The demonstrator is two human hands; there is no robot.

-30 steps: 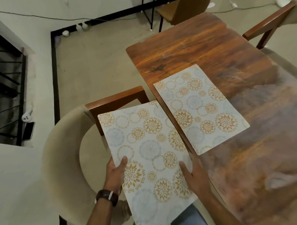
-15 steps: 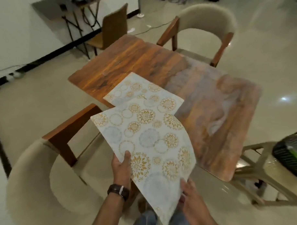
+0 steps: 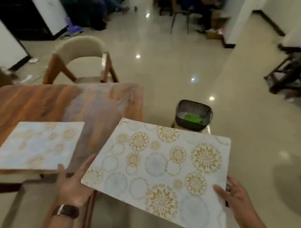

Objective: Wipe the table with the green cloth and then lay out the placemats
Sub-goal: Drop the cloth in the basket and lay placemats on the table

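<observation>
A floral placemat point(image 3: 163, 167) is held in the air off the right end of the wooden counter point(image 3: 64, 102), its far left corner overlapping the counter's near right edge. The right hand point(image 3: 235, 198) pinches the mat's near right corner, thumb lying on top of the pattern and the other fingers point(image 3: 232, 183) curled at and under the edge. The left hand point(image 3: 74, 184) is spread, fingers straight, beside the mat's left edge; the fingertips reach along that edge, but whether they touch it or support it from beneath cannot be told. A dark watch point(image 3: 66, 211) sits on that wrist.

A second placemat point(image 3: 36, 145) of the same pattern lies flat on the counter at its near left, well apart from the held one, with bare wood between them.

The green cloth point(image 3: 194, 118) lies inside a black mesh basket point(image 3: 194, 112), which stands on a pale stool just beyond the held mat's far edge. A cream-backed chair point(image 3: 80, 60) stands at the counter's far side on the glossy floor point(image 3: 182, 63).
</observation>
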